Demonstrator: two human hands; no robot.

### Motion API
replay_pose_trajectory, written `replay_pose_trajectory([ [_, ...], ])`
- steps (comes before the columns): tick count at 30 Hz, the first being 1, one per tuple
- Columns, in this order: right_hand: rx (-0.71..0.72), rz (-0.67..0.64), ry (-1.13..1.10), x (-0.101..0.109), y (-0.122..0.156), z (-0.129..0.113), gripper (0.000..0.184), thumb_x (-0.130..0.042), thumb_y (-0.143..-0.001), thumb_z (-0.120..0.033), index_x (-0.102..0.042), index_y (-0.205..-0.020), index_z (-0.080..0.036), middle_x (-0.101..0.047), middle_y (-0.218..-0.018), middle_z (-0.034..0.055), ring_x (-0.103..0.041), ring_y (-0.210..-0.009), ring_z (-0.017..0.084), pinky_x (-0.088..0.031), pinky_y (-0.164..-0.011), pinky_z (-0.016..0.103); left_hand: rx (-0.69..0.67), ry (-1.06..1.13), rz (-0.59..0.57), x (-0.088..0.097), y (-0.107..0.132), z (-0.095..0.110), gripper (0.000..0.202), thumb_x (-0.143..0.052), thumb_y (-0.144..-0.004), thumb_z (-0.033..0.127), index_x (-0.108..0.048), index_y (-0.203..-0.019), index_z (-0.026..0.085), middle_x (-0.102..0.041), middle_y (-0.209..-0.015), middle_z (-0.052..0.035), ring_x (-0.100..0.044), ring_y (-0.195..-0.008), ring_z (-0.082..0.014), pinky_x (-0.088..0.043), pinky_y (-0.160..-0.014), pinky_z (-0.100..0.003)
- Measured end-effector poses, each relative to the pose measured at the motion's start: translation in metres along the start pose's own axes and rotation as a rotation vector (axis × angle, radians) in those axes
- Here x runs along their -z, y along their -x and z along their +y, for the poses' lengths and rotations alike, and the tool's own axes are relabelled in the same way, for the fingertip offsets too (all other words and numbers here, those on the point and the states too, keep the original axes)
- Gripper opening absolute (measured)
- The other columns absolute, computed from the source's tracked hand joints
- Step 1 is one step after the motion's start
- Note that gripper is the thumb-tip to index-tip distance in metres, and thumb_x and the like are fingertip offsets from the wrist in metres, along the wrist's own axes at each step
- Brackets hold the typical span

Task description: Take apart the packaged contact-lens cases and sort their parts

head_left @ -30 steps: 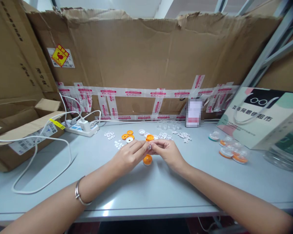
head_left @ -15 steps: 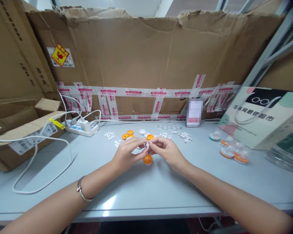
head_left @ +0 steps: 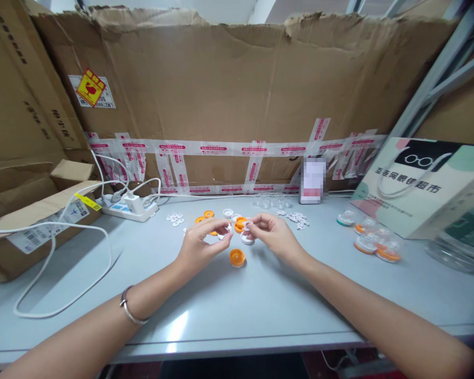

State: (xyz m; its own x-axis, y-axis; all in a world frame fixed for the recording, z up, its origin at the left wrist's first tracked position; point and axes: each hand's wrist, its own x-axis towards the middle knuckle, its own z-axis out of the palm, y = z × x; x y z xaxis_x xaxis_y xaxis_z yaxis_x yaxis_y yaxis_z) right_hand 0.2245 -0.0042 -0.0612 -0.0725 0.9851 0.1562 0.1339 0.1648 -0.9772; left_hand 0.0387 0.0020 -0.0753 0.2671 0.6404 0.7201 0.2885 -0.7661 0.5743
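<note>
My left hand (head_left: pixel 201 245) is closed, with a small white plastic piece (head_left: pixel 228 228) between thumb and fingertips. Opposite it, my right hand (head_left: pixel 270 236) pinches another small white piece (head_left: pixel 246 226), partly covered by the fingers. A gap separates the two hands. Just below them an orange round cap (head_left: pixel 237 257) lies on the table with its hollow side up. Behind the fingers are stacked orange caps (head_left: pixel 240 223) and a white round cap (head_left: pixel 247 239). More orange caps (head_left: pixel 208 214) lie behind my left hand, partly hidden.
Small white parts (head_left: pixel 175 218) and white pieces (head_left: pixel 299 220) lie in piles, with clear domes (head_left: pixel 274 201) behind. Domed assemblies (head_left: pixel 387 252) stand right, near a paper bag (head_left: pixel 408 187). A phone (head_left: pixel 313 180) leans on cardboard. Left are a power strip (head_left: pixel 140 211) and an open box (head_left: pixel 35 231).
My hands have moved apart from where they met over the table, each now with a small white piece. The view has shifted slightly.
</note>
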Motion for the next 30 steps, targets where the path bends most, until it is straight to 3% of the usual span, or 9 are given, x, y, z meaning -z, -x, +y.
replay_pose_trajectory([
  [4,0.004,0.097,0.208,0.038,-0.024,0.014,0.026,-0.061,-0.070,-0.038,-0.055,-0.084,-0.017,-0.065,-0.063,0.0010,-0.061,-0.058,0.013,-0.047,-0.059,0.026,0.304,0.263,-0.074,0.001,-0.003,-0.002,0.020,-0.058,-0.077,0.026,-0.065,-0.091,0.013,-0.068,-0.086,-0.0071,-0.063,-0.072,-0.0140,-0.054,-0.068,-0.027],
  [6,-0.004,0.111,0.395,0.057,-0.036,0.024,0.022,-0.059,-0.071,-0.035,-0.055,-0.083,-0.018,-0.063,-0.059,0.0002,-0.059,-0.055,0.013,-0.045,-0.056,0.025,0.383,0.334,-0.084,0.001,-0.003,-0.004,0.022,-0.059,-0.077,0.028,-0.065,-0.091,0.013,-0.069,-0.087,-0.0082,-0.064,-0.073,-0.0150,-0.055,-0.068,-0.028],
  [10,-0.040,0.095,0.588,0.079,-0.047,0.040,0.015,-0.060,-0.068,-0.030,-0.060,-0.072,-0.017,-0.061,-0.054,0.0003,-0.055,-0.052,0.013,-0.040,-0.052,0.024,0.408,0.346,-0.092,0.000,-0.004,-0.007,0.022,-0.060,-0.076,0.029,-0.065,-0.090,0.013,-0.068,-0.089,-0.0084,-0.064,-0.074,-0.0151,-0.054,-0.069,-0.028],
  [15,-0.050,0.096,0.650,0.080,-0.046,0.038,0.017,-0.061,-0.066,-0.033,-0.066,-0.070,-0.017,-0.059,-0.051,-0.0004,-0.049,-0.047,0.012,-0.033,-0.048,0.024,0.377,0.323,-0.129,0.000,-0.003,-0.008,0.021,-0.058,-0.078,0.027,-0.065,-0.092,0.014,-0.068,-0.088,-0.0067,-0.063,-0.075,-0.0138,-0.053,-0.071,-0.027],
  [19,0.009,0.120,0.584,0.063,-0.035,0.020,0.026,-0.056,-0.073,-0.041,-0.064,-0.076,-0.016,-0.059,-0.058,0.0002,-0.052,-0.055,0.013,-0.037,-0.054,0.024,0.225,0.123,-0.091,0.002,-0.002,-0.005,0.018,-0.056,-0.080,0.027,-0.066,-0.092,0.018,-0.067,-0.083,-0.0041,-0.059,-0.068,-0.0113,-0.050,-0.062,-0.024],
  [25,0.023,-0.257,0.093,0.003,0.003,0.001,0.029,-0.059,-0.073,-0.045,-0.061,-0.079,-0.016,-0.061,-0.070,0.0011,-0.056,-0.064,0.012,-0.044,-0.064,0.026,-0.215,-0.167,-0.057,-0.001,0.004,-0.007,0.020,-0.055,-0.081,0.021,-0.063,-0.100,0.020,-0.063,-0.084,-0.0043,-0.058,-0.076,-0.0128,-0.049,-0.067,-0.026],
  [28,-0.005,-0.304,-0.002,-0.015,0.014,0.001,0.029,-0.061,-0.071,-0.045,-0.059,-0.075,-0.016,-0.060,-0.068,0.0006,-0.056,-0.062,0.011,-0.045,-0.064,0.026,-0.357,-0.258,-0.070,-0.005,0.007,-0.010,0.021,-0.055,-0.082,0.019,-0.060,-0.102,0.020,-0.063,-0.083,-0.0038,-0.058,-0.074,-0.0124,-0.049,-0.067,-0.026],
  [30,-0.007,-0.299,-0.005,-0.016,0.013,-0.001,0.029,-0.061,-0.071,-0.046,-0.058,-0.072,-0.016,-0.059,-0.066,-0.0001,-0.055,-0.061,0.011,-0.045,-0.064,0.026,-0.405,-0.283,-0.078,-0.006,0.008,-0.010,0.025,-0.056,-0.082,0.019,-0.057,-0.107,0.020,-0.063,-0.085,-0.0040,-0.058,-0.076,-0.0126,-0.049,-0.069,-0.027],
])
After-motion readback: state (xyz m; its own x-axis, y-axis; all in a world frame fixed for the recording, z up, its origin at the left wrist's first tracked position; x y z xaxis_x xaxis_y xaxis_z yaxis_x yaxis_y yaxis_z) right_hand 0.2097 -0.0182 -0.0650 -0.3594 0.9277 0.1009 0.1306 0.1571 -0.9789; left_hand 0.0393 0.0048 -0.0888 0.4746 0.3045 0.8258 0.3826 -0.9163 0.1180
